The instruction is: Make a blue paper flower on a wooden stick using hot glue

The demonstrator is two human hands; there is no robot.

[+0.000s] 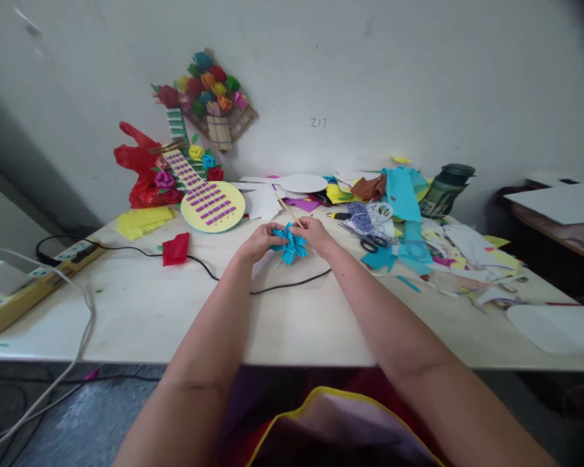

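Above the middle of the table, a blue crepe paper flower (292, 250) with ruffled petals is held between both hands. My left hand (260, 241) pinches its left side. My right hand (312, 235) is closed around a thin wooden stick (287, 211), whose upper end points up and to the left. The stick's lower end is hidden by the fingers and the paper. A black cord (292, 284) runs across the table just below the flower.
A yellow paper guitar (213, 206) leans at the back left, near a red paper square (176, 250). Black scissors (374, 244), yarn (367, 217), blue crepe paper (403, 194) and a dark green bottle (448, 189) stand or lie to the right. A power strip (43, 282) is at far left.
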